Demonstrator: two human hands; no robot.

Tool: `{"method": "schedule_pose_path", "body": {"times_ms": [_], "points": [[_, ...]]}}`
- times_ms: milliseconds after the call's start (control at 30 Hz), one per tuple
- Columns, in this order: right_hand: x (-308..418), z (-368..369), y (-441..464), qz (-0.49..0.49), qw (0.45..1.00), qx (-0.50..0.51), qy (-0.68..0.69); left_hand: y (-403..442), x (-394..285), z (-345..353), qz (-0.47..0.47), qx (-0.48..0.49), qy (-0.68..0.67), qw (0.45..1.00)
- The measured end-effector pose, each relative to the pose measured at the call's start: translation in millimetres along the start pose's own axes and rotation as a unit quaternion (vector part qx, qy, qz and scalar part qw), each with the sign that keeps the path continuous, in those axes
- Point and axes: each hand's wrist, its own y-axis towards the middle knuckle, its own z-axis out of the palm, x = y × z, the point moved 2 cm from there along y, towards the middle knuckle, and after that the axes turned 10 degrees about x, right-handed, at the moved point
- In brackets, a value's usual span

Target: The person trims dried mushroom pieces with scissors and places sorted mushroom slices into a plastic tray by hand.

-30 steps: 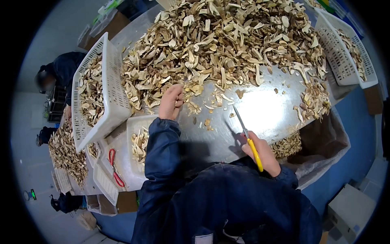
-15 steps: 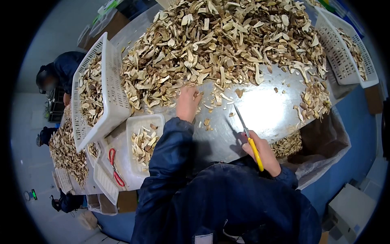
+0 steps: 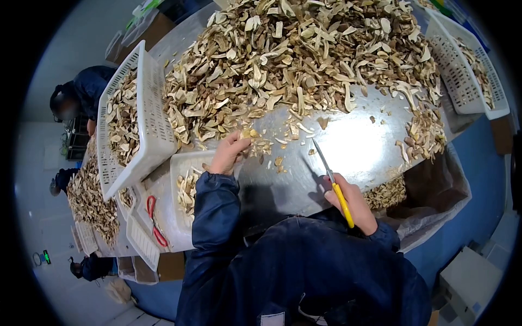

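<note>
Slices of what looks like dried mushroom are piled in a broad heap (image 3: 304, 60) across the far part of the metal desk (image 3: 304, 185), and loose bits are scattered on the bare metal in front of it. By the left hand (image 3: 227, 154), a small yellowish slice (image 3: 249, 133) is held near the lower edge of the heap; its fingers are nearly closed, with the slice pinched at the tips. In the right hand (image 3: 353, 204), yellow-handled scissors (image 3: 343, 204) are gripped with the fingers curled closed around the handles, and the blades are pointed away from the body, over the desk, toward the scattered bits. The blades appear to be closed together. A white tray (image 3: 179, 169) with pale slices in it is set beside the left sleeve and is partly covered by it. Just past the tray, a tilted white basket (image 3: 153, 117) is filled with slices, and red-handled scissors (image 3: 150, 209) are laid near a slotted white tray (image 3: 142, 242). At the right, another white basket (image 3: 454, 81) is partly filled with slices, and more slices are held in a lined container (image 3: 443, 190) below the desk edge. At the far left, a co-worker (image 3: 92, 89) in dark clothing is seen beside the tilted basket, near a second heap (image 3: 92, 198).
</note>
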Motion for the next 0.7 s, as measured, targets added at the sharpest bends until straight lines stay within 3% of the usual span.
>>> {"method": "schedule_pose_path", "body": {"times_ms": [100, 200, 300, 400, 533, 600, 633, 667, 700], "points": [[0, 0, 0, 0.001, 1.0, 0.002, 0.007, -7, -3, -4, 0.066, -0.002, 0.002, 0.998], [0, -1, 0, 0.006, 1.0, 0.005, 0.009, -9, -20, -12, 0.054, -0.047, 0.112, 0.991], [2, -1, 0, 0.008, 1.0, 0.007, 0.008, 14, -17, -28, 0.158, -0.137, 0.299, 0.931], [4, 0, 0, 0.002, 1.0, 0.003, 0.004, 41, -15, -16, 0.184, -0.19, 0.457, 0.849], [3, 0, -2, -0.002, 1.0, -0.005, 0.005, 53, -20, 9, 0.144, -0.184, 0.533, 0.813], [1, -1, -2, -0.003, 1.0, -0.011, 0.006, 53, -15, 4, 0.093, -0.102, 0.261, 0.955], [0, -1, -2, -0.001, 1.0, -0.014, 0.003, 50, -12, 0, 0.063, -0.058, 0.114, 0.99], [-1, 0, -2, 0.001, 1.0, -0.014, 0.0, 46, -9, -5, 0.03, -0.015, -0.037, 0.999], [0, 0, -1, 0.012, 1.0, -0.005, 0.002, 41, -7, -10, 0.056, 0.099, -0.258, 0.959]]}}
